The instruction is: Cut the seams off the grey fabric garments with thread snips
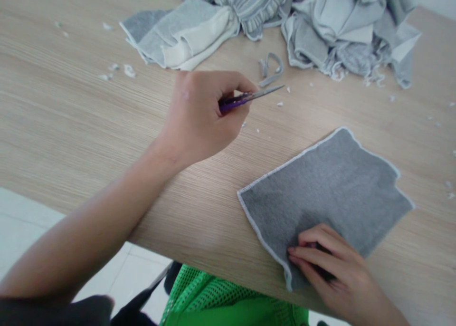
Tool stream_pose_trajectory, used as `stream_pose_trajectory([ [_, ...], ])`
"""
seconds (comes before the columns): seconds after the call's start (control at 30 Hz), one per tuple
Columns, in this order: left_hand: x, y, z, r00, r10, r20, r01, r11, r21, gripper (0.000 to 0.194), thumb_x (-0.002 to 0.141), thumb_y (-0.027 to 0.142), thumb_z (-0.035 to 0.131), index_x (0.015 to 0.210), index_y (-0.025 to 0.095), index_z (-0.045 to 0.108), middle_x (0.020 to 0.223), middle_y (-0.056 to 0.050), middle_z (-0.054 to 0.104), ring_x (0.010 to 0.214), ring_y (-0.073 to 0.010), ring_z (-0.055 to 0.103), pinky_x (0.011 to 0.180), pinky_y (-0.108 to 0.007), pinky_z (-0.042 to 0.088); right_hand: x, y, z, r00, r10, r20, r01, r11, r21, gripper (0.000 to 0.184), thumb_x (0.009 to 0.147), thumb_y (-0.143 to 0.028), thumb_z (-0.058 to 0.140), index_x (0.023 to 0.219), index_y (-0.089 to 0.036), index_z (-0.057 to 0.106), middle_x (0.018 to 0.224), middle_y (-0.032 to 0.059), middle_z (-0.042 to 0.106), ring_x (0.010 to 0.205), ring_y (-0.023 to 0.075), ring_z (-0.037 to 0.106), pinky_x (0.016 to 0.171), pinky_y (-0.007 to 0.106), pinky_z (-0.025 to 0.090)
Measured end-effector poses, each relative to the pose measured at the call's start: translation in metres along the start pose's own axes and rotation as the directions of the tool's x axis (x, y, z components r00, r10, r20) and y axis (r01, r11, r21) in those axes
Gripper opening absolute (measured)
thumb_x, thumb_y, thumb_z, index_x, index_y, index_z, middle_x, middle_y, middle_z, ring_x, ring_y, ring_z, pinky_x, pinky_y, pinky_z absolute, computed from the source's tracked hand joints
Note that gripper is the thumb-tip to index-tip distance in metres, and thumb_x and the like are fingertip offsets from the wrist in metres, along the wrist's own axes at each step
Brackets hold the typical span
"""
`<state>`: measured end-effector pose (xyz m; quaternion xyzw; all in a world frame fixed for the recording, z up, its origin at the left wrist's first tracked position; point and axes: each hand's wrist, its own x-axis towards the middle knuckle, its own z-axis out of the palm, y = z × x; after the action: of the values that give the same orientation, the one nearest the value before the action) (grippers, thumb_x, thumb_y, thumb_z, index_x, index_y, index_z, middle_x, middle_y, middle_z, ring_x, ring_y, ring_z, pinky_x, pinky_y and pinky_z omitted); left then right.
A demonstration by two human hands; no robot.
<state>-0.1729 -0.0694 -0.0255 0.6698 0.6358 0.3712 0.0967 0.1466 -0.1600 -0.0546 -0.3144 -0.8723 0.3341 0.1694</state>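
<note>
My left hand (210, 117) is closed around a pair of small scissors (249, 97) with purple handles, held above the table. Their metal tip points to the right, away from the cloth. A flat grey piece of fabric (331, 188) with white overlocked edges lies on the table at the right. On its near part rests my right hand (331, 264), fingers bent and drawn together on the fabric near its lower edge. The right thumb is mostly hidden.
A heap of grey and white fabric pieces (342, 22) lies at the back. A curled grey strip (280, 69) sits in front of it. White lint scraps (129, 71) are scattered about. Green mesh cloth (221, 297) shows below the table's front edge (199, 269).
</note>
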Motion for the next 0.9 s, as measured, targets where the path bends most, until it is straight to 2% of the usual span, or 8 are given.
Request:
stream_pose_trajectory([
  [0.2,0.000,0.002,-0.001,1.000,0.022,-0.019,-0.022,1.000,-0.016,0.015,0.089,0.024,0.064,0.096,0.025,0.077,0.068,0.001,0.063,0.065,-0.0156,0.057,0.063,-0.032,0.040,0.001,-0.009,0.006,1.000,0.018,-0.012,-0.019,0.991,-0.130,0.018,0.095,-0.008,0.055,0.100,-0.019,0.068,0.092,0.0072,0.069,0.085,0.0196,0.066,0.077,0.032,0.057],
  [0.33,0.000,0.004,-0.003,1.000,0.017,-0.019,-0.017,1.000,-0.008,0.017,0.088,0.023,0.064,0.096,0.026,0.077,0.069,0.000,0.064,0.065,-0.0171,0.058,0.061,-0.032,0.041,-0.003,-0.011,-0.009,0.995,0.096,-0.025,-0.098,0.991,-0.090,0.015,0.096,-0.011,0.054,0.101,-0.022,0.063,0.097,0.0061,0.066,0.087,0.0170,0.066,0.074,0.027,0.055],
  [0.47,-0.001,0.006,-0.004,1.000,0.009,-0.002,-0.009,1.000,-0.024,0.016,0.089,0.025,0.062,0.096,0.027,0.076,0.073,0.000,0.067,0.069,-0.0192,0.062,0.061,-0.031,0.042,0.016,-0.021,-0.043,0.955,0.118,-0.271,-0.169,0.970,-0.175,0.011,0.094,-0.017,0.059,0.098,-0.026,0.063,0.100,0.0056,0.063,0.082,0.0189,0.064,0.065,0.031,0.051],
  [0.57,-0.002,0.007,-0.005,1.000,0.014,-0.003,-0.014,0.999,-0.045,0.015,0.090,0.027,0.062,0.096,0.027,0.076,0.072,0.000,0.066,0.069,-0.0187,0.061,0.061,-0.032,0.042,0.060,-0.033,-0.059,0.902,0.059,-0.427,-0.184,0.948,-0.259,0.007,0.093,-0.022,0.061,0.091,-0.028,0.064,0.094,0.0053,0.064,0.079,0.0212,0.062,0.060,0.035,0.046],
  [0.63,-0.002,0.007,-0.006,0.999,0.028,-0.022,-0.029,0.998,-0.054,0.014,0.090,0.025,0.063,0.096,0.027,0.075,0.071,0.001,0.064,0.068,-0.0163,0.058,0.061,-0.032,0.039,0.101,-0.034,-0.060,0.927,-0.041,-0.372,-0.080,0.949,-0.306,0.014,0.099,-0.023,0.055,0.087,-0.025,0.063,0.086,0.0033,0.063,0.074,0.0173,0.059,0.064,0.034,0.046],
  [0.73,0.000,0.005,-0.011,0.998,0.032,-0.045,-0.035,0.997,-0.069,0.013,0.094,0.026,0.063,0.100,0.025,0.074,0.069,0.004,0.058,0.066,-0.0105,0.049,0.059,-0.031,0.033,0.167,-0.022,-0.051,0.928,-0.209,-0.308,0.071,0.912,-0.404,0.016,0.099,-0.024,0.053,0.089,-0.020,0.065,0.086,0.0001,0.066,0.078,0.0134,0.063,0.072,0.029,0.048],
  [0.8,0.002,0.002,-0.015,0.996,0.019,-0.087,-0.026,0.996,-0.080,0.015,0.098,0.031,0.061,0.103,0.023,0.073,0.067,0.005,0.053,0.065,-0.0080,0.043,0.058,-0.030,0.029,0.208,-0.009,-0.040,0.941,-0.234,-0.242,0.111,0.895,-0.433,0.020,0.099,-0.022,0.048,0.091,-0.016,0.066,0.088,0.0000,0.068,0.086,0.0149,0.066,0.078,0.030,0.049],
  [0.9,0.006,-0.002,-0.016,0.959,0.025,-0.284,-0.058,0.992,-0.109,0.013,0.097,0.027,0.061,0.099,0.021,0.073,0.066,0.006,0.050,0.060,-0.0067,0.038,0.057,-0.029,0.026,0.258,0.004,-0.025,0.959,-0.218,-0.183,0.117,0.888,-0.444,0.019,0.094,-0.018,0.049,0.091,-0.017,0.067,0.093,0.0032,0.073,0.093,0.0208,0.069,0.085,0.034,0.050],
])
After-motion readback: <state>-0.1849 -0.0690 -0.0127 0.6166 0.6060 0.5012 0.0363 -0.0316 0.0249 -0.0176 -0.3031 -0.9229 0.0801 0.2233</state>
